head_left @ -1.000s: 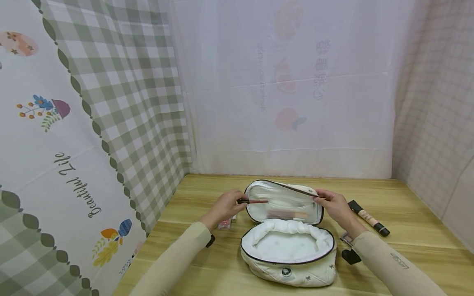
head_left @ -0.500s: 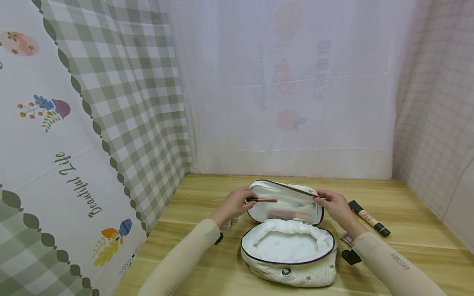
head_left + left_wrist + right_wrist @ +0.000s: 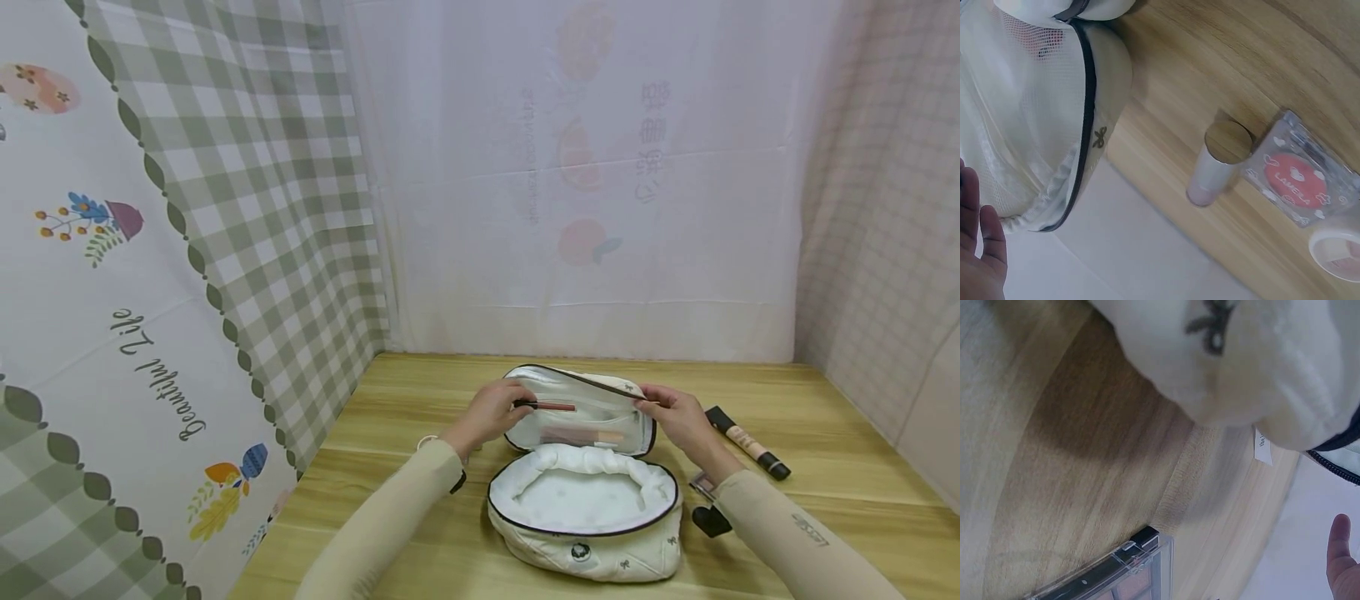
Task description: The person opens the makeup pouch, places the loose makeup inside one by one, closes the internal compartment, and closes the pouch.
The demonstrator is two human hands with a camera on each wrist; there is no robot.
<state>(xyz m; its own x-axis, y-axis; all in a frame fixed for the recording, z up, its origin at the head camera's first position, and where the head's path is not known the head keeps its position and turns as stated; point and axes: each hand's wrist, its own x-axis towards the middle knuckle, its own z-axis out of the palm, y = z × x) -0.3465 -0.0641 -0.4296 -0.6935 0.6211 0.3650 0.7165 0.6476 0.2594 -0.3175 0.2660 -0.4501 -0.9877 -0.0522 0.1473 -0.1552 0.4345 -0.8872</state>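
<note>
A cream quilted makeup bag (image 3: 592, 560) stands unzipped on the table, its lid (image 3: 628, 386) raised at the back. My left hand (image 3: 489, 417) pinches a slim lip gloss tube (image 3: 557, 407) by its black end. The brownish-red end points right, in front of the mesh pocket inside the lid. Low in that pocket lies a pinkish item (image 3: 573, 436) with a tan end. At the lid's right edge my right hand (image 3: 678, 419) pinches the zipper rim. In the left wrist view, fingers (image 3: 991, 234) show beside the mesh; the tube's hold is mostly out of frame.
A foundation tube (image 3: 748, 443) lies right of the bag. Near the right forearm are an eyeshadow palette (image 3: 1119, 575) and a black object (image 3: 711, 521). Left of the bag sit a gold-topped bottle (image 3: 1229, 142), a blush compact (image 3: 1295, 179) and a white round item (image 3: 1335, 250).
My left hand has moved right with the lip gloss tube, from the lid's left edge to in front of its mesh pocket. The right hand and bag have stayed put.
</note>
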